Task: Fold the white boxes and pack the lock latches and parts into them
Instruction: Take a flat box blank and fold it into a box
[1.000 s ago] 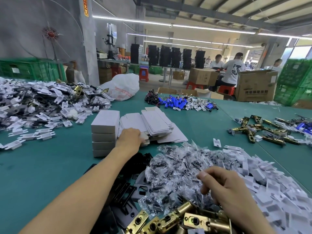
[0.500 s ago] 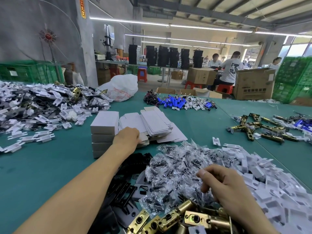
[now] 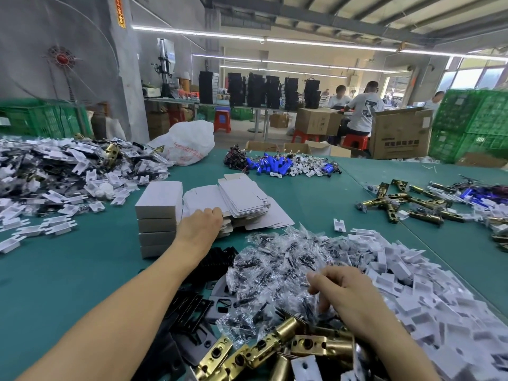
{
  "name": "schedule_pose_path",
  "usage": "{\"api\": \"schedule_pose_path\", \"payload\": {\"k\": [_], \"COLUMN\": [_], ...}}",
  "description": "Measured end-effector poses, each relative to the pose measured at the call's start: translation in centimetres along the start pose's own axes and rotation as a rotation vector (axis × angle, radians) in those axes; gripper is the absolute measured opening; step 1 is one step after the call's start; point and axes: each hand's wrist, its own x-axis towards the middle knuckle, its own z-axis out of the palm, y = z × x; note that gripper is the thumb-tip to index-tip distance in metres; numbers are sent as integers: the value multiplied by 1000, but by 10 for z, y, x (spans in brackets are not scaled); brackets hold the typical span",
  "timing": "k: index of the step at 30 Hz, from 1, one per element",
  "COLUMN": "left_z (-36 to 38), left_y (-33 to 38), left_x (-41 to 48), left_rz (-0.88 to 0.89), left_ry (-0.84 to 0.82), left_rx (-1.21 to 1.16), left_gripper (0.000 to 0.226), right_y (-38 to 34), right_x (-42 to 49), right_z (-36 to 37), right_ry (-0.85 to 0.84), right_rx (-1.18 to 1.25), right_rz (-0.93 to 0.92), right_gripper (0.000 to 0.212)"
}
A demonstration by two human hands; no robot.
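Four folded boxes (image 3: 159,215) stood at ten o'clock. The left hand (image 3: 200,224) lay on flat boxes (image 3: 244,199), the right hand (image 3: 343,292) curled among bags (image 3: 275,265); neither grip showed. At six o'clock the latches (image 3: 308,345) lay unpacked.

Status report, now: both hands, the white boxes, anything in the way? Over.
Left hand on flat box blanks, fingers hidden. Right hand curled into clear parts bags, grip unclear. Four folded boxes stacked beside left hand. Nothing blocks either hand.
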Motion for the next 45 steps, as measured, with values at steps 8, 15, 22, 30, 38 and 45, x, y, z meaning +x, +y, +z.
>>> {"api": "schedule_pose_path", "payload": {"k": [8,15,22,30,38,45], "left_z": [-21,-47,-40,-32,-38,-77], "left_y": [-6,-8,-1,17,29,25], "left_x": [-8,-10,-34,-91,-102,-89], "left_rz": [69,252,308,544,764,-423], "left_ry": [180,765,969,1034,952,-37], "left_rx": [35,-83,-163,-378,-630,-1819], "left_gripper": [37,38,33,18,10,44], "right_y": [-1,-9,-29,-69,-67,-65], "right_x": [-1,-2,1,21,42,32], "right_z": [0,-4,-13,20,32,25], "right_ry": [3,-64,-134,-346,27,83], "right_rx": [-16,-98,-232,368,549,746], "right_rz": [36,3,-124,313,263,258], "right_gripper": [35,25,11,38,16,14]}}
